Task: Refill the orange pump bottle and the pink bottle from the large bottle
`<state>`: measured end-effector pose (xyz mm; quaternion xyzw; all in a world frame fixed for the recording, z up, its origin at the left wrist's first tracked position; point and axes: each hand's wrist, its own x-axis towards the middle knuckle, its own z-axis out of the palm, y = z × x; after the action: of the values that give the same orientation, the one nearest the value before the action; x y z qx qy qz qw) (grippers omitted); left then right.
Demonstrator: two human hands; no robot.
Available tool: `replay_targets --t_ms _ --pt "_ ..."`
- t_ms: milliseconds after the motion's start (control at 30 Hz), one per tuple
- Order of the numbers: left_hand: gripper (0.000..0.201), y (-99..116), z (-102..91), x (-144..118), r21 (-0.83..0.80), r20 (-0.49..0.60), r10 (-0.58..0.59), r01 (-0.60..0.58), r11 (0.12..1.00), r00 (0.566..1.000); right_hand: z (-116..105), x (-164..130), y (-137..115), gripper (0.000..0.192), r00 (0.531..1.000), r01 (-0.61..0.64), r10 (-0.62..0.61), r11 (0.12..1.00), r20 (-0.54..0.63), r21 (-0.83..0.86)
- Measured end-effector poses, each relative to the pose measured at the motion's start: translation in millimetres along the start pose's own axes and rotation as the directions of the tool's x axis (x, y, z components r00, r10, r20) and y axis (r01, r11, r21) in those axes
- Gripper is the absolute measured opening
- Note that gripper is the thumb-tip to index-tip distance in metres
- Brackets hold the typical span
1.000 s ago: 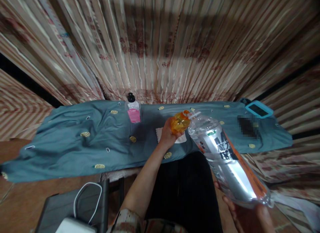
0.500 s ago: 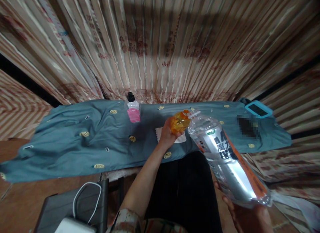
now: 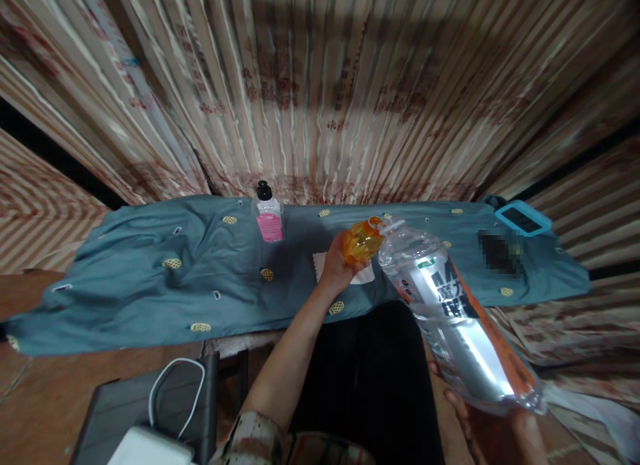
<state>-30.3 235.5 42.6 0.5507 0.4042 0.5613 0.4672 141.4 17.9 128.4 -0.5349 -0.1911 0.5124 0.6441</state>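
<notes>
My left hand (image 3: 338, 264) is wrapped round a small orange see-through bottle (image 3: 361, 244), tilted with its mouth toward the right. My right hand (image 3: 495, 428) supports the lower end of a large clear plastic bottle (image 3: 457, 318) with a silver and orange label. This large bottle leans, its neck pointing up and left to the orange bottle's mouth. The two mouths meet or nearly so; whether they touch I cannot tell. Under my left hand lies a white cloth or paper (image 3: 365, 274). A bottle with a pink label and black cap (image 3: 270, 217) stands upright to the left.
A blue-green patterned cloth (image 3: 135, 285) covers the long table. At its right end lie a blue-framed object (image 3: 523, 218) and a blurred dark item (image 3: 500, 253). A stool (image 3: 125, 398) at lower left bears a white device (image 3: 150, 448) with a cable. Striped curtains hang behind.
The view has shifted very slightly. Both hands keep their hold, and the two bottles stay mouth to mouth in nearly the same pose.
</notes>
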Motion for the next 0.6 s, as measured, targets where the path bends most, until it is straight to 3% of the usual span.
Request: replay_targets --t_ms 167,267,433,600 --pt "0.058 0.4 0.4 0.6 0.009 -0.01 0.001 -0.001 1.0 1.0 -4.8 0.0 5.0 0.057 1.0 0.004 -0.004 1.0 -0.029 0.015" --pt "0.056 0.5 0.8 0.8 -0.004 0.0 0.003 -0.003 1.0 1.0 -10.8 4.6 9.5 0.07 1.0 -0.011 0.011 1.0 -0.01 -0.007" --pt "0.058 0.8 0.1 0.9 -0.044 0.013 0.003 -0.002 0.999 1.0 -16.7 9.9 14.8 0.08 0.995 -0.017 0.016 1.0 -0.094 -0.005" --pt "0.059 -2.5 -1.5 1.9 0.001 0.006 0.028 -0.028 1.0 1.0 -21.0 10.0 17.6 0.086 0.999 0.034 -0.034 0.998 0.004 -0.059"
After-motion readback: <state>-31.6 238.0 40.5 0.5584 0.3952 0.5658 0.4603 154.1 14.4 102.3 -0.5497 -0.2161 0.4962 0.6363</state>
